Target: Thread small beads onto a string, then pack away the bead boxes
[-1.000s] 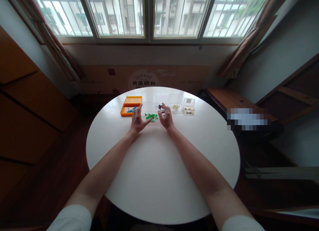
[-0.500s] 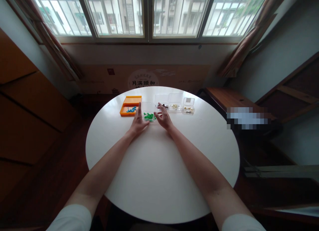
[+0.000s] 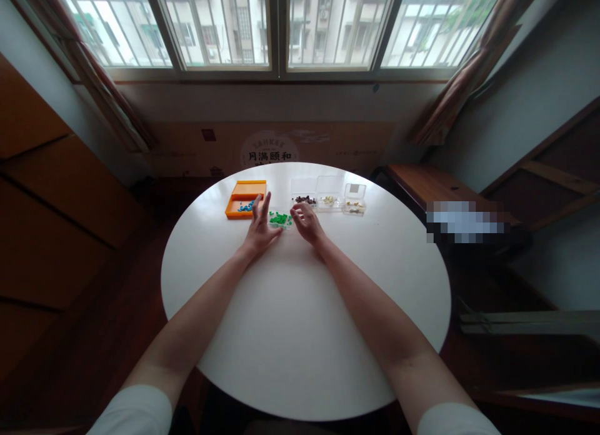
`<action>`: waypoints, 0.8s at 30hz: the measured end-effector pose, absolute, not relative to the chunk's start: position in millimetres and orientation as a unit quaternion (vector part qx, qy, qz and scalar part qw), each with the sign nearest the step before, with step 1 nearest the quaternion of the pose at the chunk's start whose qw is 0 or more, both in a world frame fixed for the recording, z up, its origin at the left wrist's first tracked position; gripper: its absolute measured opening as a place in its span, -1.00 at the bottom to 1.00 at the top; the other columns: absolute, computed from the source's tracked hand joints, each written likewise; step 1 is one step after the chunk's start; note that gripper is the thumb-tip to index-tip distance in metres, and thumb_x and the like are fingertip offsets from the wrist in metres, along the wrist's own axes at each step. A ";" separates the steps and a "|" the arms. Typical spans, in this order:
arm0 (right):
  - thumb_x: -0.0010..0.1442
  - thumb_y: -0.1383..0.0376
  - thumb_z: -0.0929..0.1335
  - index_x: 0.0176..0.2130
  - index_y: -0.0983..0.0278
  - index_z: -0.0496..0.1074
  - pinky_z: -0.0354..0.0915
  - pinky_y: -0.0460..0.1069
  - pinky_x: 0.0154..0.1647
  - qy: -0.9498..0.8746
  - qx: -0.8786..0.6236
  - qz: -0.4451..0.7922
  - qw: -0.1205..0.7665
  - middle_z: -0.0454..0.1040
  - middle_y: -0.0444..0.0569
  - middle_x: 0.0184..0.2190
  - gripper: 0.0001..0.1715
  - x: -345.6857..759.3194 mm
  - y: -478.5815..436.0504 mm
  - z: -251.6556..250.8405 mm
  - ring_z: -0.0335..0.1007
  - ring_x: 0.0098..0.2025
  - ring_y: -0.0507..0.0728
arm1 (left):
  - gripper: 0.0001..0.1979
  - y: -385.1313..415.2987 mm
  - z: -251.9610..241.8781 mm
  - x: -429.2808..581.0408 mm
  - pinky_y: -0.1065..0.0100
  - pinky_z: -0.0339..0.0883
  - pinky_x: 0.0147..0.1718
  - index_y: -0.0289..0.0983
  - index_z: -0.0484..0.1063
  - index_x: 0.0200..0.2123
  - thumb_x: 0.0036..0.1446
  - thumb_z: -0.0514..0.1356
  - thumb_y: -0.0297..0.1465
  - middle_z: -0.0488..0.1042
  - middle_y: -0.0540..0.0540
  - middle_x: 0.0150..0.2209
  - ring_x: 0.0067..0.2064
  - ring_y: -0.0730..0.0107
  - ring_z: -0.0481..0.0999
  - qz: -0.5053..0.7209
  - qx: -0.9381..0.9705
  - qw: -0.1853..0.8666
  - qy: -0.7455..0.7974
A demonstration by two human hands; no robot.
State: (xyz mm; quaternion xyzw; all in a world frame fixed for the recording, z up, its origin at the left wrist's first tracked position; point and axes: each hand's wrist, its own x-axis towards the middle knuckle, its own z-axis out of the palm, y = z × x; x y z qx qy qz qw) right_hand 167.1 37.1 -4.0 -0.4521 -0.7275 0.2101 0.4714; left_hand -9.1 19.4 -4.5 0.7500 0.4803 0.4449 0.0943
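Observation:
A small clear plastic box [image 3: 280, 227] with green pieces [image 3: 280, 219] stands between my two hands on the white table. My left hand [image 3: 259, 232] is at its left side, fingers raised and spread, thumb along the near edge. On the right, my right hand [image 3: 307, 224] has its fingers bent and slightly apart beside the green pieces; no object shows in it. Just behind my left fingers lies an open orange box [image 3: 235, 214] holding blue pieces [image 3: 245, 206]. Whether either hand touches the clear box is hard to see.
Clear open boxes stand behind my right hand, with dark brown pieces [image 3: 305, 200], cream pieces [image 3: 329, 200] and small yellowish pieces [image 3: 355, 205]. The round white table [image 3: 300, 335] has a wooden bench [image 3: 412, 179] at its right. A window is ahead.
My right fingers have bent inward and lowered. My left fingers have spread and curled slightly. The upright clear lid behind the green pieces no longer shows.

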 end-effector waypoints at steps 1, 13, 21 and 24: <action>0.21 0.01 0.17 -0.23 0.25 0.33 0.34 -0.01 -0.25 -0.729 -0.456 0.201 0.469 0.33 0.02 -0.20 -0.60 166.8 37.0 -4.0 0.36 -0.21 0.09 | -0.10 19.7 -5.3 -9.3 0.09 0.26 0.08 -0.05 -0.04 0.24 -0.15 0.34 -0.39 -0.21 -0.18 0.27 0.24 0.00 0.08 0.438 0.754 0.093 0.481; 0.15 0.29 0.25 -0.12 0.24 0.43 0.23 0.09 0.01 -0.778 -0.456 0.098 0.420 0.33 0.06 -0.16 -0.71 166.3 38.9 -7.8 0.27 -0.06 0.16 | -0.60 25.0 -8.4 -11.1 0.06 0.24 0.09 -0.25 0.41 -0.06 -0.04 0.23 -0.38 0.06 -0.18 0.17 0.11 0.07 0.27 0.410 0.757 0.057 0.505; 0.17 0.30 0.24 -0.01 0.13 0.42 0.14 0.16 0.09 -0.799 -0.493 0.060 0.339 0.32 0.05 0.01 -0.61 165.6 39.9 -8.2 0.23 0.01 0.22 | -0.65 25.7 -7.1 -7.1 0.07 0.21 0.08 -0.19 0.44 -0.03 0.07 0.14 -0.36 0.37 -0.12 0.06 0.09 0.14 0.30 0.358 0.770 0.033 0.527; 0.17 0.27 0.26 -0.01 0.08 0.43 0.14 0.19 0.07 -0.794 -0.511 0.066 0.323 0.32 0.02 0.01 -0.62 165.5 39.1 -6.6 0.21 0.03 0.25 | -0.73 26.2 -6.3 -6.8 0.09 0.24 0.03 -0.15 0.51 -0.15 0.16 0.07 -0.29 0.43 -0.08 0.00 0.02 0.17 0.35 0.383 0.751 0.051 0.536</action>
